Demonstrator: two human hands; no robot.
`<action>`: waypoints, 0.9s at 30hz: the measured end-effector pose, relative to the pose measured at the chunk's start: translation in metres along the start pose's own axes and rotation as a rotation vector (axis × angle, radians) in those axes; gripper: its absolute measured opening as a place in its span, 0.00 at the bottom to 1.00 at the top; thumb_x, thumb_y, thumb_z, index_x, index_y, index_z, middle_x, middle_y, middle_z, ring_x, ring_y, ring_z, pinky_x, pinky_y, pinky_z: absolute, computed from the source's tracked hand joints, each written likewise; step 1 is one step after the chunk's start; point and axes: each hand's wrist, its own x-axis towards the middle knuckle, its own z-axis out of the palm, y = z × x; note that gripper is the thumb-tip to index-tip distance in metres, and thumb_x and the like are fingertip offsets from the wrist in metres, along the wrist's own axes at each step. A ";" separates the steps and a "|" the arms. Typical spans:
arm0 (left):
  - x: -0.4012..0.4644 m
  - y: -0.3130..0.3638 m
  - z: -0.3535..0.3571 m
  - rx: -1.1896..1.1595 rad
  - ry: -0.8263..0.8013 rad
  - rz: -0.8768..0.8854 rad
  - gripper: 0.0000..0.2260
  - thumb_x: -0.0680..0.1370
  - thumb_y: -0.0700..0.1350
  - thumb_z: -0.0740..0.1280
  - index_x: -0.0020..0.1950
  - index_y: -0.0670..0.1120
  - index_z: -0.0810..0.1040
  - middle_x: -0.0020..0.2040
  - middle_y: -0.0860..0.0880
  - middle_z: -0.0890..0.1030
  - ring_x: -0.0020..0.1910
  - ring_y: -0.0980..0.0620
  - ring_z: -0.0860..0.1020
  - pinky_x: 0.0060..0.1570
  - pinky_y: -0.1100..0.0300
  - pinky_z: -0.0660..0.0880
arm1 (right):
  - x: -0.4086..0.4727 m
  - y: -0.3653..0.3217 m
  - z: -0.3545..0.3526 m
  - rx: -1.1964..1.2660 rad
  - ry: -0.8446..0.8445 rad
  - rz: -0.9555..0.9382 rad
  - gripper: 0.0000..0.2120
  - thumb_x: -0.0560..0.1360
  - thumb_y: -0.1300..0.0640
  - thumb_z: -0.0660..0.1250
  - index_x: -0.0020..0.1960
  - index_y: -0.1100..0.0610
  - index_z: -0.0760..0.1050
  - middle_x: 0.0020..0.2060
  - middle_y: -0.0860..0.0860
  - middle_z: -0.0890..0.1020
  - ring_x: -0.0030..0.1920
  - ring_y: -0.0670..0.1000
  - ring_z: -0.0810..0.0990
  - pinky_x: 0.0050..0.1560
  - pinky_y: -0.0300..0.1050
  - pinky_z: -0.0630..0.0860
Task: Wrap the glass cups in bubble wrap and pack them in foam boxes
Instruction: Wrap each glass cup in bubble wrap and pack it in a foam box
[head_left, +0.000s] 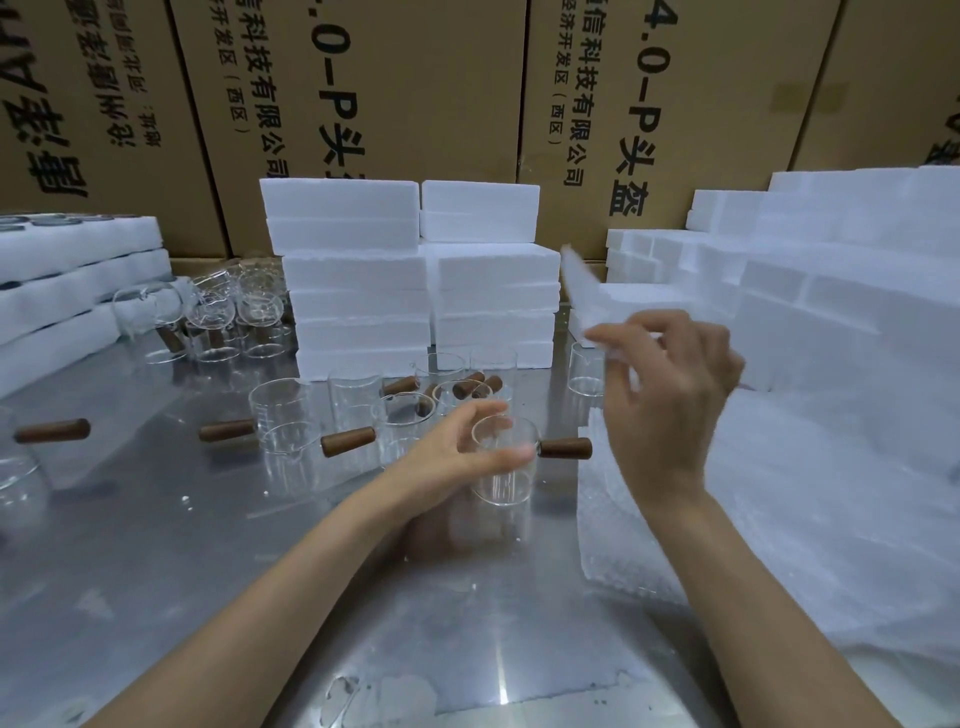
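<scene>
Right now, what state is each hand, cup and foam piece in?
Left hand: open, fingers curled beside the cup, grip unclear.
Nearest glass cup: upright, unwrapped, wooden handle pointing right.
Right hand: raised, pinching a blurred foam piece.
Bubble wrap: lying flat, unused.
Foam boxes: stacked, closed.

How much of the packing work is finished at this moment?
Looks done: closed white foam boxes stacked at the back. In hand: the left hand is at a clear glass cup with a brown wooden handle; the right hand lifts a blurred white piece. Left: many bare cups on the metal table.
</scene>
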 end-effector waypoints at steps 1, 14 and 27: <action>0.000 0.005 -0.001 -0.091 0.011 0.031 0.38 0.57 0.71 0.72 0.63 0.58 0.71 0.65 0.56 0.77 0.64 0.61 0.74 0.66 0.59 0.68 | -0.003 -0.007 0.002 0.036 0.006 -0.077 0.11 0.71 0.67 0.66 0.41 0.52 0.83 0.40 0.49 0.81 0.46 0.51 0.69 0.45 0.45 0.59; 0.002 0.015 -0.028 -0.639 0.438 0.105 0.13 0.75 0.35 0.67 0.55 0.49 0.76 0.49 0.50 0.84 0.38 0.55 0.81 0.36 0.62 0.76 | -0.031 -0.051 0.006 0.431 -0.427 -0.356 0.09 0.64 0.70 0.65 0.40 0.59 0.77 0.43 0.49 0.82 0.44 0.53 0.77 0.43 0.42 0.73; 0.004 0.017 -0.048 -0.782 0.574 0.055 0.11 0.76 0.27 0.61 0.39 0.41 0.76 0.29 0.54 0.82 0.31 0.60 0.81 0.33 0.69 0.77 | -0.028 0.010 0.015 -0.088 -1.187 0.371 0.25 0.80 0.40 0.48 0.31 0.54 0.66 0.31 0.49 0.74 0.36 0.51 0.74 0.34 0.45 0.67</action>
